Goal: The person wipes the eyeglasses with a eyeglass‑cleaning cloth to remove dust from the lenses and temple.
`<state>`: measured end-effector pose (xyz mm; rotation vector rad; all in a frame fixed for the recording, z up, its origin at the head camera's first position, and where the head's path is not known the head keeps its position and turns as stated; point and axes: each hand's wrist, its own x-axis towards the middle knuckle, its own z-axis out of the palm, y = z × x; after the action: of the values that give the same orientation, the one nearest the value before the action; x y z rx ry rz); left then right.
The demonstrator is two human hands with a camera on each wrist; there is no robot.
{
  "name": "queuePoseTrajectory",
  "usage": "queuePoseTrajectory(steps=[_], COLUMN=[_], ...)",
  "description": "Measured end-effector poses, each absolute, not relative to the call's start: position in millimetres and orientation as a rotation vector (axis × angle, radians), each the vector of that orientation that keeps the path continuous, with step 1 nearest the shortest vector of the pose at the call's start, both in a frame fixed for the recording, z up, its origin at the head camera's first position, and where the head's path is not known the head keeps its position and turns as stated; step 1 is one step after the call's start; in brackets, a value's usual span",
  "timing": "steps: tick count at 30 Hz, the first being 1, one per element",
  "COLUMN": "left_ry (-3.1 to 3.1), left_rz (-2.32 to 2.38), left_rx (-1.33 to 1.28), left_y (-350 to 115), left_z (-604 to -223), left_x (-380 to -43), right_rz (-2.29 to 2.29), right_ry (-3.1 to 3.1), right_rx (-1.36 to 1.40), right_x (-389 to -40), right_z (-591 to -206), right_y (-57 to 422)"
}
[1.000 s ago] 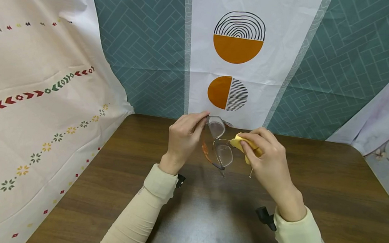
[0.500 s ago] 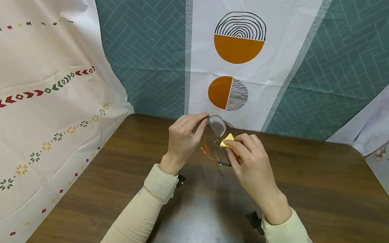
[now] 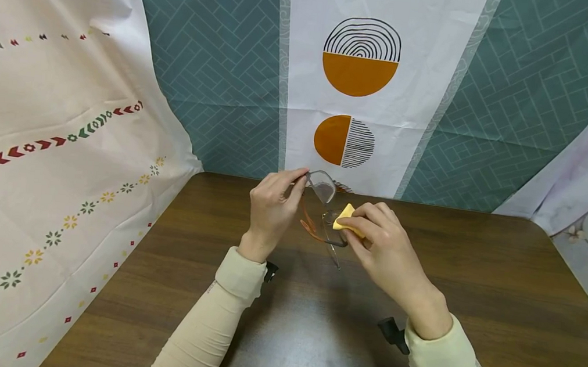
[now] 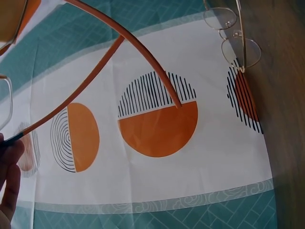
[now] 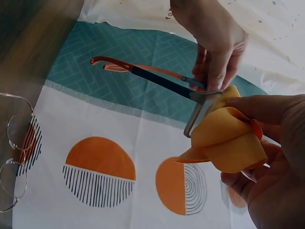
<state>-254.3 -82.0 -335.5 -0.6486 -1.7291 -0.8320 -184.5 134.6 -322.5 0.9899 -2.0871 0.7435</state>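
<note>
My left hand (image 3: 273, 211) pinches a pair of eyeglasses (image 3: 322, 187) by one end of the frame, holding it up above the table. Their orange temple tips (image 4: 145, 52) cross the left wrist view. Between thumb and fingers, my right hand (image 3: 388, 250) pinches a folded yellow cloth (image 5: 224, 138) over the lens nearer to it. That lens is mostly hidden by the cloth. In the right wrist view, the dark part of one temple (image 5: 164, 85) runs out from the frame beside the cloth.
A second pair of glasses with thin gold rims (image 4: 243, 43) rests on the brown wooden table (image 3: 475, 269), beyond the held pair. A patterned cloth backdrop (image 3: 219, 83) hangs at the table's far edge, and a cream printed cloth (image 3: 65, 157) hangs at the left.
My right hand has moved left with the yellow cloth, from beside the eyeglasses onto the nearer lens. My left hand has shifted slightly left, still holding the frame.
</note>
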Motion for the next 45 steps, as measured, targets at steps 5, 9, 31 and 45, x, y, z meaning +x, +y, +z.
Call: queuePoseTrajectory(steps=[5,9,31,45], left_ry=[-1.727,-1.728,-1.786,-1.776], left_rz=[-0.869,-0.889,-0.980,-0.985], left_rx=[-0.620,-0.604,-0.657,-0.740], left_y=[-86.0,-88.8,-86.7,-75.3], left_z=[-335.1,-335.7,-338.4,-340.7], left_x=[-255.2,-256.4,-260.6,-256.3], right_rz=[0.748,0.744,0.806,0.665], right_ry=[-2.111,-2.141,-2.191,-1.948], right_rx=[1.019,1.035,0.753,0.990], right_x=[-184.0,-183.9,-181.7,-185.1], right_z=[-321.9,-321.1,-311.8,-325.0], right_y=[135.2,135.8,155.4,129.3])
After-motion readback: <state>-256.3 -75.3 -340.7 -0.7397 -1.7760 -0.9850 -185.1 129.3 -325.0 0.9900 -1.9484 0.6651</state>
